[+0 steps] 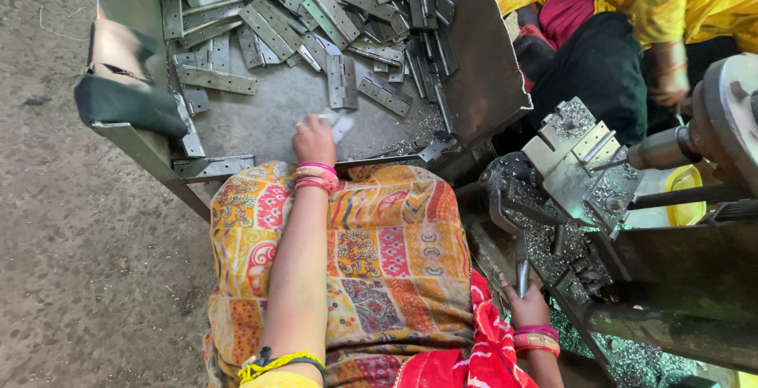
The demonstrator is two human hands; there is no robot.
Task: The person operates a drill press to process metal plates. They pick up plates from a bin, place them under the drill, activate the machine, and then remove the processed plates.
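– What is the left hand (314, 140) doing?

– It is reaching into the metal bin (474, 80) and closing its grip on a small pale plate (341, 127) lying on the bin floor, near the pile of hinges (316, 9).

– And the right hand (527, 306)?

– It is wrapping its grip tight around the lever (522, 271) of the machine (584, 175), maybe to be ready to pull.

– Why is the bin sitting so close?

– So the person is reaching it from the lap, I think.

Bare tray floor (268, 112) near left hand (313, 140); hinge pile (316, 9) beyond.
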